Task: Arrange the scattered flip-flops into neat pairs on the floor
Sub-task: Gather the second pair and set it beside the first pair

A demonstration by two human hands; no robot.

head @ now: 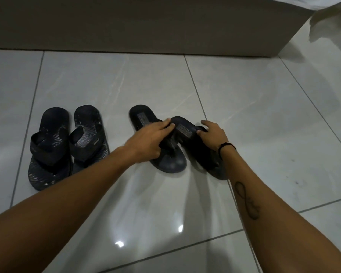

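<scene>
Two patterned dark flip-flops (67, 142) lie side by side on the left of the tiled floor (264, 107), heels away from me. To their right lie two plain dark flip-flops. My left hand (150, 138) rests over the straps of the left plain flip-flop (142, 117), fingers reaching onto the heel of the right one. My right hand (213, 134) grips the right plain flip-flop (185, 129) at its strap from the right side. This pair is angled, heels close together. The straps are hidden under my hands.
A brown bed base or cabinet front (146, 24) runs along the far edge of the floor, its corner at the upper right. White cloth (311, 1) hangs at the top right. Glossy tiles extend around both pairs.
</scene>
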